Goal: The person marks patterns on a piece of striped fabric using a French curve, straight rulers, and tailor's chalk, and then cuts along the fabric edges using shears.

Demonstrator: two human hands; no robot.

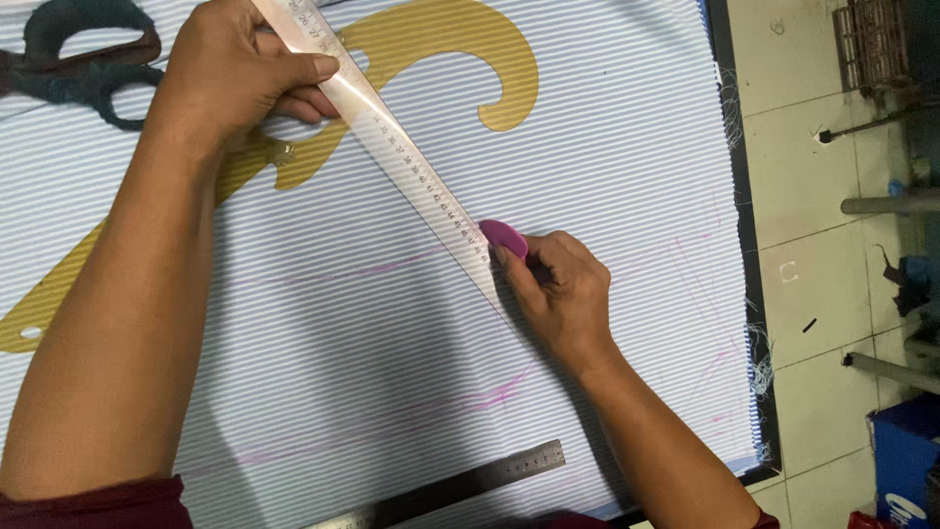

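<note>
Two hands: left hand (pixel 240 73) gripping clear ruler (pixel 411 167), right hand (pixel 558 289) pinching pink chalk (pixel 504 237) against ruler's edge.

L forearm runs up from the lower left edge, bare to a dark red sleeve at the elbow; left hand (pixel 235 69) lies palm down, wrist straight, thumb stretched out to the right, fingers (pixel 299 103) curled under; R forearm comes in from the bottom right, angled up and left; right hand (pixel 558 289) knuckles up, fingertips pinched together at its upper-left end.
</note>
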